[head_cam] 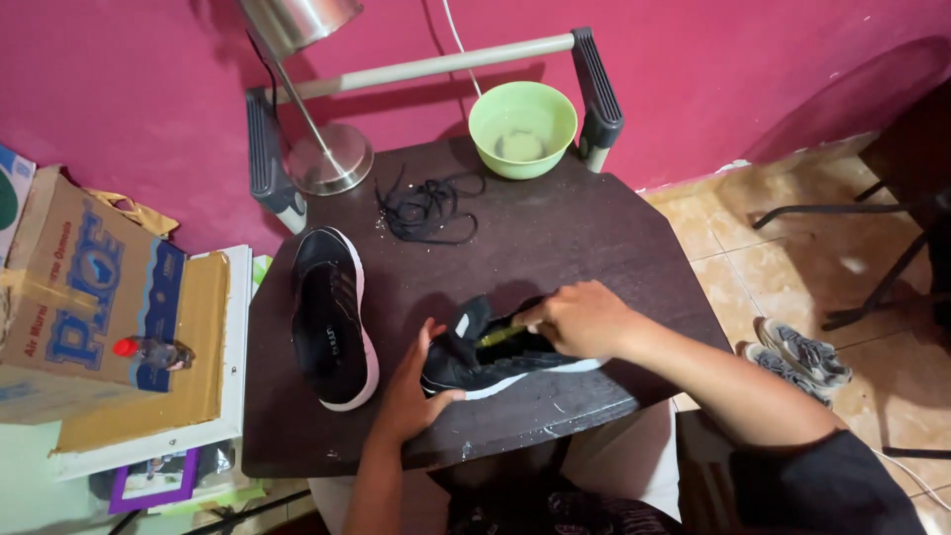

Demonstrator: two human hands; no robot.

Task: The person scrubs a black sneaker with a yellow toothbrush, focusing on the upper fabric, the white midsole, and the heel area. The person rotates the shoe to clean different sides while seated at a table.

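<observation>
A black sneaker with a white sole lies on its side on the dark wooden table, tongue pulled up. My left hand grips its toe end and holds it steady. My right hand rests over the shoe's opening, closed on a small yellow-green brush whose tip is inside the shoe. A second black sneaker with a pink-white sole stands upright to the left, laces removed. The loose black laces lie near the back of the table.
A light green bowl holding a little liquid sits at the table's back edge, beside a metal lamp base. A cardboard box stands left of the table. A grey pair of shoes lies on the tiled floor at right.
</observation>
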